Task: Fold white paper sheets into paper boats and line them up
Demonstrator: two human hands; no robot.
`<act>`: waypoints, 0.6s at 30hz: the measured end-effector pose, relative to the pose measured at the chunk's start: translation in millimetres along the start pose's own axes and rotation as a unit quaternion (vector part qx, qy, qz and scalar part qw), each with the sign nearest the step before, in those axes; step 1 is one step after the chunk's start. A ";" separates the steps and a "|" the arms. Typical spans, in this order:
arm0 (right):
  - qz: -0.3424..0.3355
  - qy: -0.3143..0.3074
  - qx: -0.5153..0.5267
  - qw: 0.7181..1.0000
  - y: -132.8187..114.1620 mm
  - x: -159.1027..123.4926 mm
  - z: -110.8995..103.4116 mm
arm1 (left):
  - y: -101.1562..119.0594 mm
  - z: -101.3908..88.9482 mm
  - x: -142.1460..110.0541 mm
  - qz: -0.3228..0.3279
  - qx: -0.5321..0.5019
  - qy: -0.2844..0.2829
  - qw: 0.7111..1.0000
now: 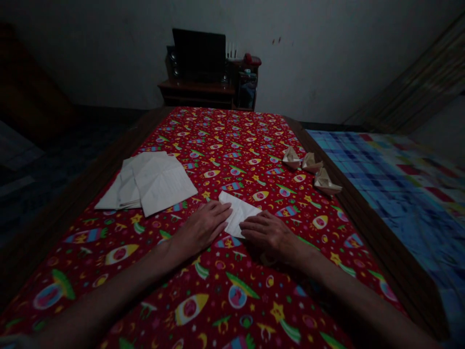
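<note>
A small folded sheet of white paper (238,209) lies on the red patterned cloth in front of me, creased and with slanted edges. My left hand (205,222) is closed on its left edge, fingers together over the paper. At its lower right corner my right hand (271,233) grips the paper with bent fingers, the thumb mostly hidden. To the left of my hands rests a fanned pile of white paper sheets (163,179). Farther off on the right stand three folded paper boats (326,182), in a slanting row near the cloth's edge.
The red cloth (196,310) covers a long surface with dark wooden edges (392,261). Beyond its far end, a black monitor (199,54) stands on a brown desk (196,88). On the right is a blue checked sheet (378,194). The room is dim.
</note>
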State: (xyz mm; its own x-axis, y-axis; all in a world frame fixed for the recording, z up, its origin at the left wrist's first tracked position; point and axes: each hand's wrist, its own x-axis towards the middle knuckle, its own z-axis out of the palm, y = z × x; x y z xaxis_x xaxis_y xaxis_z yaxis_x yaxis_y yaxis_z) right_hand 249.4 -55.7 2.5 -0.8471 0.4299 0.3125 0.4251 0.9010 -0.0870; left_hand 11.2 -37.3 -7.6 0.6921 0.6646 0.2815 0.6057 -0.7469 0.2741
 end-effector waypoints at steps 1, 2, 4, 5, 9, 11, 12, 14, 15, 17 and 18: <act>0.001 -0.004 0.006 1.000 0.8 0.3 1.2 | -4.5 -1.8 3.3 0.012 -0.009 -0.014 1.000; 0.004 -0.002 0.013 1.000 1.7 0.1 2.8 | -9.5 -3.1 7.2 0.020 -0.021 -0.023 0.999; 0.013 0.015 0.029 0.999 3.4 -1.6 7.1 | -20.0 -3.7 15.9 0.023 -0.040 -0.023 0.999; 0.018 0.026 0.037 0.999 4.2 -2.8 9.5 | -24.7 -3.2 20.5 0.024 -0.051 -0.028 0.998; 0.025 0.055 0.070 0.996 6.1 -6.6 16.5 | -34.6 -0.5 36.7 0.006 -0.093 -0.048 0.994; 0.029 0.063 0.085 0.994 6.3 -6.8 16.7 | -34.6 -1.4 41.8 -0.011 -0.103 -0.066 0.992; 0.031 0.065 0.092 0.993 6.2 -6.5 15.9 | -33.9 -2.4 43.5 -0.017 -0.107 -0.075 0.991; 0.038 0.054 0.105 0.992 5.8 -5.7 13.4 | -32.0 -4.7 45.5 -0.025 -0.112 -0.087 0.989; 0.039 0.048 0.110 0.992 5.5 -5.3 12.0 | -31.1 -5.7 45.9 -0.028 -0.112 -0.090 0.989; 0.042 0.038 0.114 0.992 5.0 -4.9 10.0 | -29.7 -6.3 46.2 -0.030 -0.108 -0.088 0.990; 0.043 0.036 0.116 0.992 4.9 -4.9 9.6 | -29.3 -5.8 46.1 -0.031 -0.105 -0.085 0.990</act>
State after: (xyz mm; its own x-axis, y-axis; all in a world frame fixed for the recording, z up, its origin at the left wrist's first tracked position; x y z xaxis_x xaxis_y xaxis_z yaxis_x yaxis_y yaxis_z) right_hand 252.6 -52.9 -8.5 -0.7820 0.5079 0.3612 0.4030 0.8542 -0.3285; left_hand 23.1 15.4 2.7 0.7227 0.6835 0.1032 0.5674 -0.6718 0.4761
